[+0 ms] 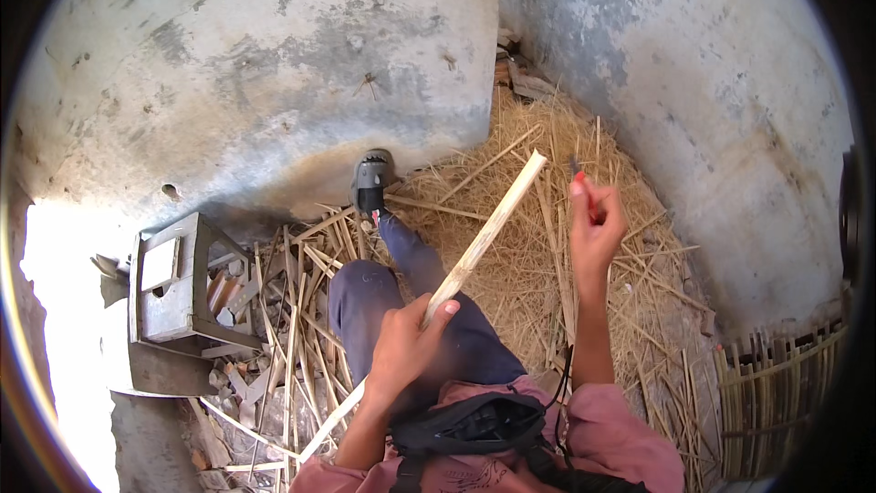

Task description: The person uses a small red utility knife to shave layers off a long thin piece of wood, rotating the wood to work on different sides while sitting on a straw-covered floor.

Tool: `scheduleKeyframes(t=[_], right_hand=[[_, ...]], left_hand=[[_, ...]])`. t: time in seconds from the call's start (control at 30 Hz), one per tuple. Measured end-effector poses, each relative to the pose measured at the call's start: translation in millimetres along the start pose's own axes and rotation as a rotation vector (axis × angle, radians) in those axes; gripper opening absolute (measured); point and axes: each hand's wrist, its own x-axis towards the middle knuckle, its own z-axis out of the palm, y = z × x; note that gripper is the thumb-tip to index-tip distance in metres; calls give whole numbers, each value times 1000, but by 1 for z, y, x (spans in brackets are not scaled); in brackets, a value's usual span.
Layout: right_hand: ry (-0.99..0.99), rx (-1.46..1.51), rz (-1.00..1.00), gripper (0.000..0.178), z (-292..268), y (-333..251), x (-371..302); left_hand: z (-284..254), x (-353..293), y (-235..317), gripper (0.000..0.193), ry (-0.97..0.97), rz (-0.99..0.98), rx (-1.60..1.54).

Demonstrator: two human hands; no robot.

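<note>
Head view. One long pale bamboo strip (474,251) is gripped near its middle by the left hand (406,342), whose fingers (444,309) are closed around it. The strip's long axis runs diagonally, from the lower left beside the person's waist up and to the right, where its cut end is seen above the straw. The right hand (595,224) is raised to the right of the strip's upper end, apart from it; its fingers (578,184) are pinched shut on one thin dark tool (576,165), whose kind cannot be told. The left hand is thus on the strip, and the right hand lies just beside its far end. Two hands are counted, one strip in hand, one tool. One blue-trousered leg (411,288) ends in one grey sandal (372,178) against the plastered wall (274,64). Loose straw (520,246) covers the floor. One small stool (173,283) stands at the left among many split slats (292,310), too many to count. A woven mat (776,383) is seen at the right.
</note>
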Motion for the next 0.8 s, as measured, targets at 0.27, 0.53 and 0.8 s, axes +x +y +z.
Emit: scheduleKeyframes(t=[0.27, 0.53, 0.8], right_hand=[[-392, 218, -13, 24, -3, -61, -35], [-491, 191, -241, 33, 12, -74, -43], [-425, 125, -299, 33, 12, -77, -45]], left_hand=[[3, 5, 3, 44, 36, 5, -154], [2, 3, 5, 46, -54, -23, -219], [13, 4, 4, 45, 90, 122, -117]])
